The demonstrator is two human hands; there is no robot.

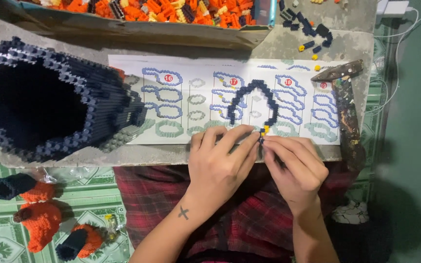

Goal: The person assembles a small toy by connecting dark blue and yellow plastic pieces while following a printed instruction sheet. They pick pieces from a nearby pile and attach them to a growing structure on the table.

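Observation:
A thin arch of dark blue small bricks lies on a printed instruction sheet on the grey table. Its right end has a yellow brick. My left hand and my right hand meet at that lower end, fingertips pinching the arch's tip near the table's front edge. Both hands rest over my lap in red plaid cloth.
A large hollow dark blue and grey brick model lies on its side at the left. A cardboard tray of orange bricks stands at the back. Loose dark bricks and a hammer are at the right. Orange and blue brick parts lie on the floor.

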